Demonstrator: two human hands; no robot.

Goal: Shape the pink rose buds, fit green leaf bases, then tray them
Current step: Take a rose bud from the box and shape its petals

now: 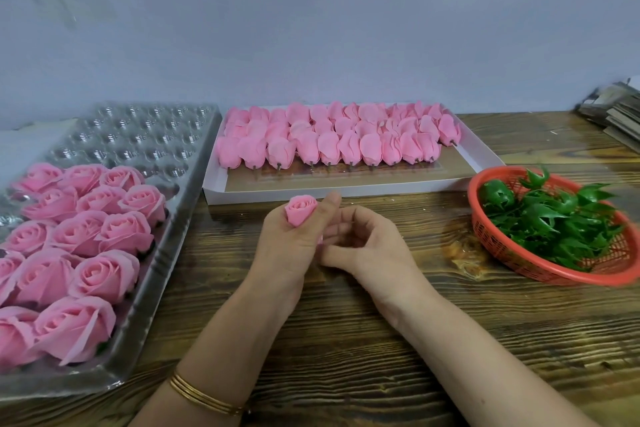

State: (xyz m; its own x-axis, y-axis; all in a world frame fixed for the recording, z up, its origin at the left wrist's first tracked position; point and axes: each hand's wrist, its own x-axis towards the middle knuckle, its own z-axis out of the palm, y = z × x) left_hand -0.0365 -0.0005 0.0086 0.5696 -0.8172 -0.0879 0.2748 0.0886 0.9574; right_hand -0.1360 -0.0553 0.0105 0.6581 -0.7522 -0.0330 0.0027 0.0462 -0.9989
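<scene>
My left hand [294, 239] grips a pink rose bud [300, 210] upright, its spiral top poking out above the curled fingers. My right hand [363, 243] sits right beside it with fingers curled, its fingertips touching the bud's lower part at the left hand; whether it pinches a petal is hidden. Several closed pink buds [329, 142] on pins lie in rows in a white cardboard box [346, 192] behind my hands. A red mesh basket [519, 267] at the right holds green leaf bases [554, 215]. A clear plastic tray [156, 270] at the left carries several finished open roses [86, 232].
The wooden tabletop [346, 340] runs under everything, with the grey wall behind. A stack of flat cardboard pieces [616, 111] lies at the far right edge. The tray's back cavities [145, 139] hold no roses. A gold bangle [204, 395] circles my left wrist.
</scene>
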